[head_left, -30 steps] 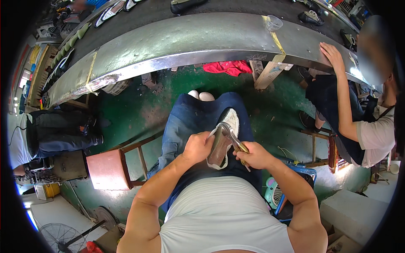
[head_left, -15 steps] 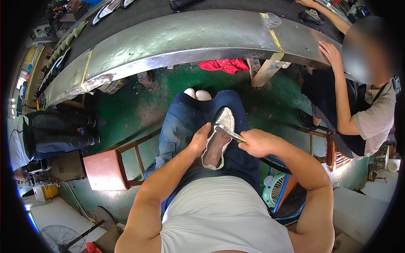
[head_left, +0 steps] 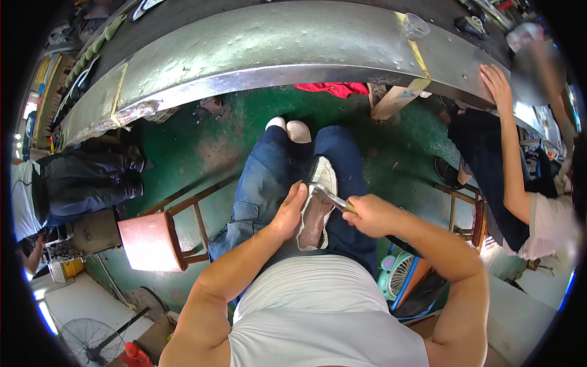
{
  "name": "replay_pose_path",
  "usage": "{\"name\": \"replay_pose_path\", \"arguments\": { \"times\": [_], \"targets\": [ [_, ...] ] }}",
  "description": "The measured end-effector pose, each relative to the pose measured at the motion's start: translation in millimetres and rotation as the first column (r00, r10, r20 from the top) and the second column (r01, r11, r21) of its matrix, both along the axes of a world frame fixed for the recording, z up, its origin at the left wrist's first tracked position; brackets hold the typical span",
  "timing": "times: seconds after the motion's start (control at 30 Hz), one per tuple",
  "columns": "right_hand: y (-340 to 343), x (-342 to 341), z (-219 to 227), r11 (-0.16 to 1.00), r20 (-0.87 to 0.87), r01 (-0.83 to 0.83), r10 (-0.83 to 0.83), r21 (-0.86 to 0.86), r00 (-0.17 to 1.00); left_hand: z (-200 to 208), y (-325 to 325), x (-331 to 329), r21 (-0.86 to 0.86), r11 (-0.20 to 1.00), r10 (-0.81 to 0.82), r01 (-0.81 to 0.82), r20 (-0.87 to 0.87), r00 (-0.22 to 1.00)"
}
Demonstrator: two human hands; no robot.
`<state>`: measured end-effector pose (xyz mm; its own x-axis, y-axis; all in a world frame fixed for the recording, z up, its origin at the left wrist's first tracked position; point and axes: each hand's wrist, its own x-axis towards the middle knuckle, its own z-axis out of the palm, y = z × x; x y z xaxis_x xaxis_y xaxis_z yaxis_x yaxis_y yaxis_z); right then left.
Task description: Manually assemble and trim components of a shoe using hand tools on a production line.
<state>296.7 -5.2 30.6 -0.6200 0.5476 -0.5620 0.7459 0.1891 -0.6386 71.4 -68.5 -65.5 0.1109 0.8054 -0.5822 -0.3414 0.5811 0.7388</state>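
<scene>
A shoe upper on its last [head_left: 316,223] lies bottom up across my lap, toe pointing away from me. Its underside shows a brown insole, a whitish toe area and a black edge at the toe. My left hand [head_left: 290,211] grips the shoe's left side, thumb near the middle. In my right hand [head_left: 374,215] is the handle end of metal pincers [head_left: 331,197]. Their head rests on the shoe's left edge, right beside my left thumb; the jaws are too small to make out clearly.
Ahead runs a metal-edged workbench [head_left: 263,52] with a clear plastic cup [head_left: 415,27]. A co-worker's hand [head_left: 496,85] rests on its right edge. A stool [head_left: 150,241] stands left, a teal fan [head_left: 396,275] beside my right hip. Another person's legs [head_left: 92,183] are at far left.
The pincers and my right hand have shifted slightly right and down, while my left hand still grips the shoe. The co-worker at right has leaned farther away.
</scene>
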Motion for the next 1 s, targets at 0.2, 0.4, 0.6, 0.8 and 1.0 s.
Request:
{"name": "replay_pose_path", "arguments": {
  "times": [0.2, 0.4, 0.6, 0.8, 1.0],
  "targets": [
    [-54, -17, -33, 0.882, -0.107, 0.432, -0.456, -0.187, 0.884, -2, 14, -10, -0.051, 0.998, -0.041, 0.046, 0.094, 0.995],
    [-76, 3, -55, 0.58, -0.074, 0.546, -0.723, -0.604, 0.687, 10, 26, 5, -0.059, 0.99, -0.129, 0.128, -0.016, 0.992],
    [-53, 61, -85, 0.133, -0.116, -0.017, -0.779, -0.991, 0.616, 28, 36, 18, -0.128, 0.973, -0.205, 0.191, -0.102, 0.973],
    [-30, 91, -40, 0.406, -0.089, 0.203, -0.594, -0.891, 0.8, 31, 36, 22, -0.111, 0.977, -0.205, 0.18, -0.299, 0.932],
    [-17, 66, 1, 0.688, -0.062, 0.398, -0.54, -0.606, 0.839, 24, 31, 14, -0.087, 0.982, -0.18, 0.166, -0.18, 0.967]
  ]
}}
